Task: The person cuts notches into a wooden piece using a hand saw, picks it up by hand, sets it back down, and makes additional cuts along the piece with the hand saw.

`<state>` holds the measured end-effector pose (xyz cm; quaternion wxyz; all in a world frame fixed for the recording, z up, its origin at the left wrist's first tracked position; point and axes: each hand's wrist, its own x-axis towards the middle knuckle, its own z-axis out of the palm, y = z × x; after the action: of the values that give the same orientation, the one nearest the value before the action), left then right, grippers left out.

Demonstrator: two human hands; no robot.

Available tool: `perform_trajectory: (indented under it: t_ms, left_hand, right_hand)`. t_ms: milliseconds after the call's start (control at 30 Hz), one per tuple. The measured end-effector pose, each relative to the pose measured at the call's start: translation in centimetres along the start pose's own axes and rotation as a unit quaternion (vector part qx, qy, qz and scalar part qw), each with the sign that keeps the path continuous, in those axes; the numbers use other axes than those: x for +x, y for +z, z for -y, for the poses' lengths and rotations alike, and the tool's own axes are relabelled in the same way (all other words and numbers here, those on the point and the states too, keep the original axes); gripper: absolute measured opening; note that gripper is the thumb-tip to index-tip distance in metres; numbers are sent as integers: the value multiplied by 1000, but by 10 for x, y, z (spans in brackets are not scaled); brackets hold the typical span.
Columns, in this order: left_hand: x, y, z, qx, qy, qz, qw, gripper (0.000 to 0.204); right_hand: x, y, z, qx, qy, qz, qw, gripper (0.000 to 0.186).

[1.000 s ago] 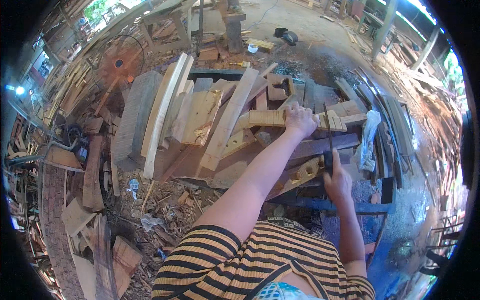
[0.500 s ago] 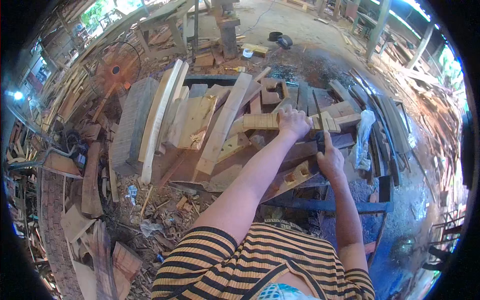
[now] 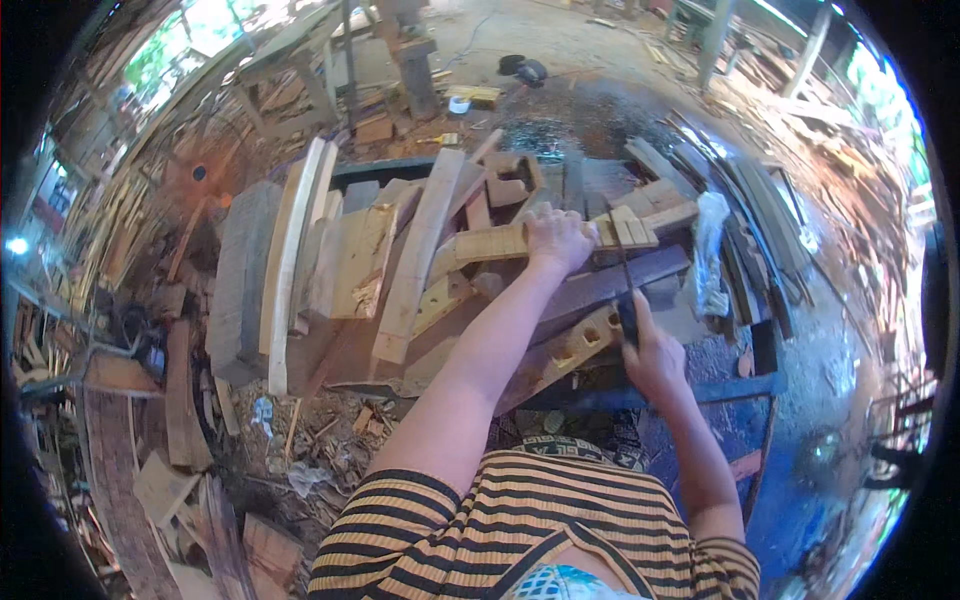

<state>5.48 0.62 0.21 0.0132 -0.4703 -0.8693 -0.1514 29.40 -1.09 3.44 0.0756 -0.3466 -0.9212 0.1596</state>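
My left hand (image 3: pixel 560 240) is closed over a pale wooden bar (image 3: pixel 490 243) with several lines or cuts across it, pressing it onto the pile of wood. In my right hand (image 3: pixel 655 358) is a handsaw (image 3: pixel 627 310), gripped by its dark handle. Its thin dark blade lies across the bar to the right of my left hand, pointing away from me. How deep the blade sits in the wood cannot be made out. Below the bar lies a piece of wood with square holes (image 3: pixel 567 357).
Planks and blocks (image 3: pixel 420 255) cover the bench around the bar. A crumpled clear plastic bag (image 3: pixel 711 255) lies right of the saw. The bench's blue metal frame (image 3: pixel 700 390) runs near my right forearm. A round fan (image 3: pixel 199 174) stands at far left; wood scraps (image 3: pixel 330 440) litter the ground.
My right hand has drawn the saw back toward me, so more of the blade shows on the near side of the bar. My left hand keeps its hold. The whole view has shifted and tilted slightly.
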Motion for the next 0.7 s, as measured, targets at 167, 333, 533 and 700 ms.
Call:
perform_trajectory:
  t_ms: [167,333,533,700]
  left_hand:
    - [4,7,-7,15,27,-9,999,49]
    - [-1,4,-2,22,9,1,1000,48]
    - [-1,0,-4,22,15,3,1000,46]
    - [1,-4,-6,15,12,17,1000,47]
  right_hand:
    - [81,25,-13,2,6,-64,998,71]
    - [32,10,-1,-2,8,-32,999,74]
    - [-58,5,-8,18,15,-14,1000,83]
    - [13,5,-11,21,-5,-27,999,77]
